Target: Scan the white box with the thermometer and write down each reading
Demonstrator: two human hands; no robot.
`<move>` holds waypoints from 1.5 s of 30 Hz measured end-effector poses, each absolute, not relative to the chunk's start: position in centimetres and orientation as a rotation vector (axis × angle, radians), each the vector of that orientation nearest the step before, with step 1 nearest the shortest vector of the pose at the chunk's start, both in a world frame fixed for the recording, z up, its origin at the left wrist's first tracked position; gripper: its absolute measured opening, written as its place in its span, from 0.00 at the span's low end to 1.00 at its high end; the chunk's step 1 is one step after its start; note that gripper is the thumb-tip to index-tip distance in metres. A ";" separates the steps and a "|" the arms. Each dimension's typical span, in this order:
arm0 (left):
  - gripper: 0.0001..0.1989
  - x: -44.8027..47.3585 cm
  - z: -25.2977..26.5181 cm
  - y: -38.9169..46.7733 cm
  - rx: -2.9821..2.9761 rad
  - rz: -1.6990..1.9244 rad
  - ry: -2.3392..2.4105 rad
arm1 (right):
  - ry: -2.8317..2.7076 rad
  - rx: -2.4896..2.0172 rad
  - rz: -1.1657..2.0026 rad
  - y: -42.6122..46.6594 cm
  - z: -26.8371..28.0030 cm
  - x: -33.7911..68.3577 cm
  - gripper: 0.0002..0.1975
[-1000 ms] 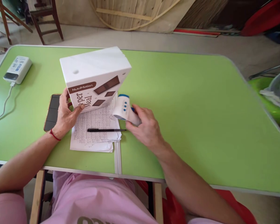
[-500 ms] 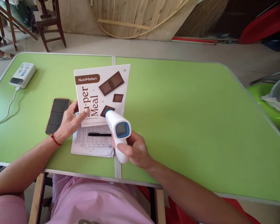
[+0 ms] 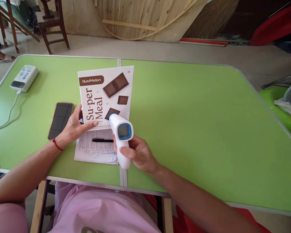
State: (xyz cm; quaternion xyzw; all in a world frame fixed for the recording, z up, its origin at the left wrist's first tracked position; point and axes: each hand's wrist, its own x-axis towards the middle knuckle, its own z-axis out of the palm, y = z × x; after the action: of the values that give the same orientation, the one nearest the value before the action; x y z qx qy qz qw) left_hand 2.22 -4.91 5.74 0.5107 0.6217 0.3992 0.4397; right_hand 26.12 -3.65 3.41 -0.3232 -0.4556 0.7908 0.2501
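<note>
My left hand (image 3: pixel 79 126) grips the lower left corner of a white box (image 3: pixel 113 108) printed "NutriMotion Su-per Meal" with chocolate pieces, its thumb across the front. The box is tilted up above the table. In my right hand (image 3: pixel 140 153) is a white infrared thermometer (image 3: pixel 123 142), held by its handle. Its blue-ringed nose points at the lower part of the box front, and its grey screen faces me; I cannot make out a reading. Beneath them lie handwritten papers (image 3: pixel 87 150) with a black pen (image 3: pixel 102 140) on top, partly hidden by the thermometer.
A phone (image 3: pixel 60 121) lies left of my left hand on the green table (image 3: pixel 196 129). Farther left is a white power bank (image 3: pixel 25 77) with a cable. A wooden chair (image 3: pixel 50 24) stands beyond the table, and a person's foot shows at the far left. A green basin (image 3: pixel 278 106) is at right.
The thermometer has shifted slightly left along with my right hand. My left thumb has slid a little to the right and lower, so the word "Su-per" now shows fully.
</note>
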 end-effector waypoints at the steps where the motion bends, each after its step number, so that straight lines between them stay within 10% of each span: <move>1: 0.28 2.2 5.8 -4.9 1.279 0.987 1.544 | -1.240 -0.878 2.149 -3.7 3.4 26.1 0.20; 45: 0.32 1.7 5.9 -5.0 1.248 0.918 1.531 | -1.258 -0.848 2.163 -3.7 3.0 26.1 0.21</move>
State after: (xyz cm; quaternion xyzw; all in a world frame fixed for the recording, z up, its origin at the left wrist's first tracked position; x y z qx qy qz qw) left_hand 1.72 -4.95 5.88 0.5077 0.6230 0.3736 0.4631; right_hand 26.06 -3.66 3.00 -0.3111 -0.4613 0.7933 0.2472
